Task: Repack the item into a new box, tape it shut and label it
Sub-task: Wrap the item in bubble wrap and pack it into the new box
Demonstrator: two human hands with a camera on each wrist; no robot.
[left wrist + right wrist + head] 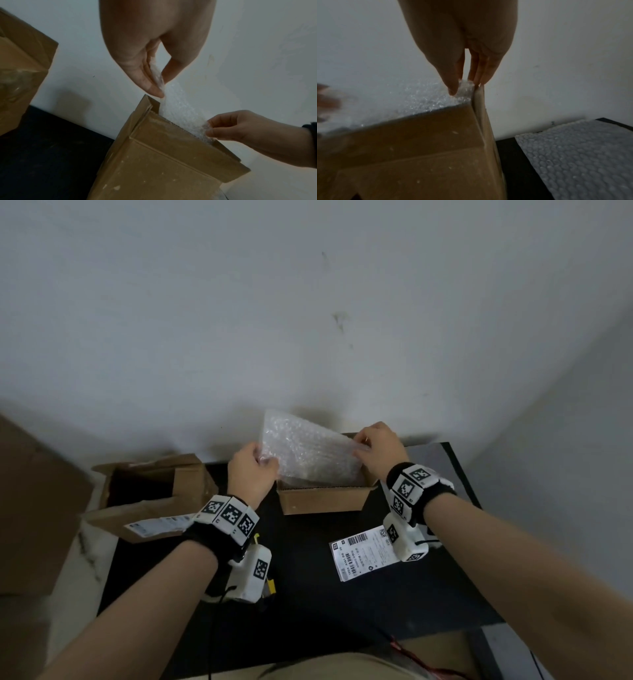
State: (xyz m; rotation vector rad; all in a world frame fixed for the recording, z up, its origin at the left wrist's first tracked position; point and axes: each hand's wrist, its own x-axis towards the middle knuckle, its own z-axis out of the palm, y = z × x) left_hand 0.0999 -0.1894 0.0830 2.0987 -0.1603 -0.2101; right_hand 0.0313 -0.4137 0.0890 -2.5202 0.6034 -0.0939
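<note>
Bubble wrap sheet [310, 448], clear, held upright over open new cardboard box [323, 499], lower edge dipping inside the box mouth. Left hand [251, 472] pinching the sheet's left edge, thumb and fingers closed on the plastic; same pinch seen from the left wrist view, thumb tip [154, 90] just above the box corner. Right hand [378, 448] pinching the right edge, grip clamped on the sheet beside the raised right box flap [479, 102]. Box standing at the far side of black tabletop [308, 594], close against white wall [308, 302].

Old cardboard box [150, 494] at the left tabletop edge, flaps open, white label on its near face. Shipping label [364, 554] lying flat on the tabletop near the right wrist, barcode up. Second bubble wrap sheet [583, 159] lying flat on the tabletop right of the new box. Yellow item partly hidden under the left wrist camera, not identifiable.
</note>
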